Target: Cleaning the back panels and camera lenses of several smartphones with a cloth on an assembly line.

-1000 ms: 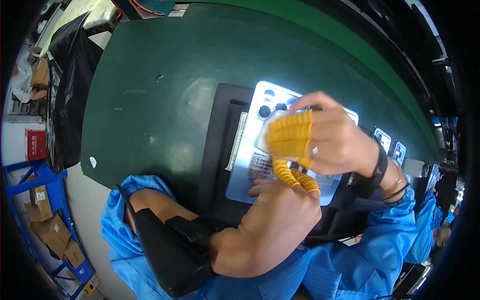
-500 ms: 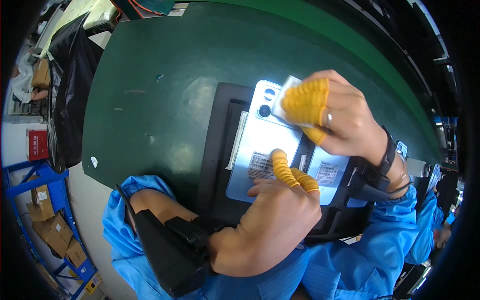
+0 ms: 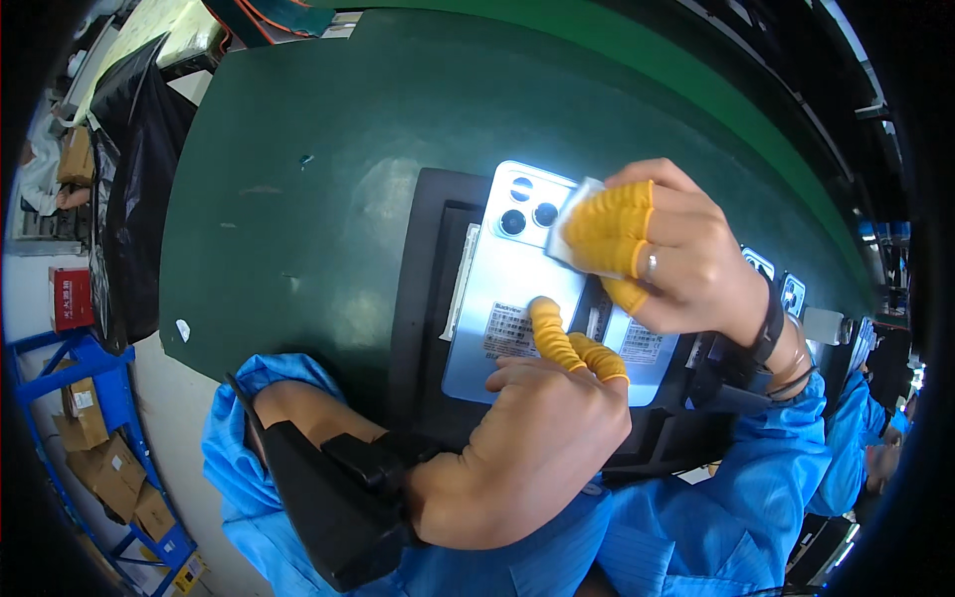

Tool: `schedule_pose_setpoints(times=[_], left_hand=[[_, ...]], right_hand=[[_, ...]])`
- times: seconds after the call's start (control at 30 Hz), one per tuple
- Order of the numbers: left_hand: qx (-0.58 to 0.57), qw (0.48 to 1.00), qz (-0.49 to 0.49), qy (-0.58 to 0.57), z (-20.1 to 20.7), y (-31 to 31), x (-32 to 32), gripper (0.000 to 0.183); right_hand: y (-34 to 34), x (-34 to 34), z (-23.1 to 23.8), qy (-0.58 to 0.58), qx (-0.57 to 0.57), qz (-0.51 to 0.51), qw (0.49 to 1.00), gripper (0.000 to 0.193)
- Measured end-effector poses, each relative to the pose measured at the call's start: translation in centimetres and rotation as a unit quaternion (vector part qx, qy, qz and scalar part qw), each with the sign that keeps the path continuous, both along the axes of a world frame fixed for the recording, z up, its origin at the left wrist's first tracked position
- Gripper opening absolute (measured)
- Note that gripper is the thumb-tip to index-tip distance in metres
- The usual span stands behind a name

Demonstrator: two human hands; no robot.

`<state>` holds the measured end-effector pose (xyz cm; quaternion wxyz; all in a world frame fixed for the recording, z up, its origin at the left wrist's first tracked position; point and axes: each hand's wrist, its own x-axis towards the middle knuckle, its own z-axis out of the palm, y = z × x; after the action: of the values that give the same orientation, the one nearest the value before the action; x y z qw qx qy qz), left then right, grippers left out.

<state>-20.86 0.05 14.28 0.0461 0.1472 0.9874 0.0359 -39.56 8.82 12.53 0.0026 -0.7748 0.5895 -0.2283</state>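
Observation:
A light-blue smartphone [image 3: 476,298] lies back up on a black tray [image 3: 408,298], its round camera lenses at the far end. My left hand [image 3: 537,428], with yellow finger cots, presses an outstretched fingertip beside the printed label on the phone's back. Its other fingers are partly bent and do not wrap round the phone. My right hand [image 3: 686,249], also in yellow finger cots, is closed on a folded white wiping cloth [image 3: 563,234] against the phone's upper right edge. A second light-blue smartphone [image 3: 652,353] lies right of the first, partly hidden by my hands.
The tray rests on a green tabletop [image 3: 298,199]. Farther right stand more phones [image 3: 792,296]. Left of the table are a black plastic bag [image 3: 139,199], a red box [image 3: 72,298] and a blue rack [image 3: 124,398] with cartons. A person's blue sleeve [image 3: 846,448] shows at right.
The cloth in my right hand has moved down and off the camera area to the phone's right edge, uncovering another lens. My left fingertip remains on the phone. The whole view has shifted slightly.

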Motion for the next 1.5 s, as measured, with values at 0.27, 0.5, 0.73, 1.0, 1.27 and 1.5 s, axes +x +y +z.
schedule_pose_setpoints(times=[0.27, 0.5, 0.73, 1.0, 1.27, 1.5], left_hand=[[-0.035, 0.999, -0.010, 0.015, 0.1, 0.1, 0.0, 0.029], [-0.001, 1.000, -0.004, 0.013, 0.0, 0.2, -0.4, 0.030], [-0.010, 1.000, 0.005, 0.025, 0.2, 0.3, 0.0, 0.027], [0.004, 0.998, -0.011, 0.054, -0.4, 0.1, -1.0, 0.027], [0.009, 0.998, -0.023, 0.052, -0.7, 0.0, -0.4, 0.027], [0.025, 0.999, -0.009, 0.039, -0.1, 0.1, 0.1, 0.026]], right_hand=[[-1.6, 0.6, 0.0, -0.046, -0.095, -0.103, 0.989, 0.019], [-1.6, 1.7, -2.3, -0.046, -0.082, 0.003, 0.996, 0.007], [-1.2, 0.1, 0.1, -0.086, -0.038, -0.032, 0.995, 0.010], [-1.4, -0.1, -2.1, -0.089, -0.040, 0.004, 0.995, 0.007], [-0.6, -1.1, 0.0, -0.122, -0.025, -0.045, 0.991, 0.017], [-3.2, 1.1, -1.8, -0.085, -0.096, -0.022, 0.992, 0.015]])
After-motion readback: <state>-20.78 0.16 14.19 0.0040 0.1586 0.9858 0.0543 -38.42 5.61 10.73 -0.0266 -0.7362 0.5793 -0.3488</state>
